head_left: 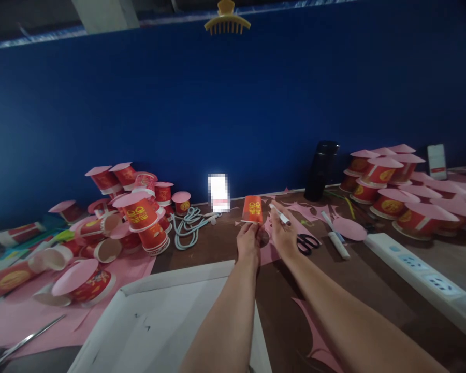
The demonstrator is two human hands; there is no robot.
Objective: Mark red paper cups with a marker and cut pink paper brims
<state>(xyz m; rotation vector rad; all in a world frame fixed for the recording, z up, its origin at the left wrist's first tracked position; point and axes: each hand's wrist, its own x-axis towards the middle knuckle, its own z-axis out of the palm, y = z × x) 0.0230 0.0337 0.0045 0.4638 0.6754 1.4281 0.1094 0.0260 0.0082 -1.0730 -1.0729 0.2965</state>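
My left hand (250, 242) is closed on a red paper cup (253, 206) with a gold print, gripping it low at its pale rim. The narrower end of the cup points up. Beside it, my right hand (284, 235) is wrapped round a white marker pen (280, 214), which slants across the fingers, apart from the cup. Under and around both hands lie pink paper scraps (270, 253). Black-handled scissors (308, 243) rest just right of my right wrist, and a white glue stick or tube (338, 246) lies farther right.
Red cups with pink paper discs stand piled at left (140, 210) and stacked at right (378, 171). A white box lid (171, 300), a power strip (415, 267), a black bottle (321, 171), a coiled cable (186, 228) and a lit phone (218, 191) surround my arms.
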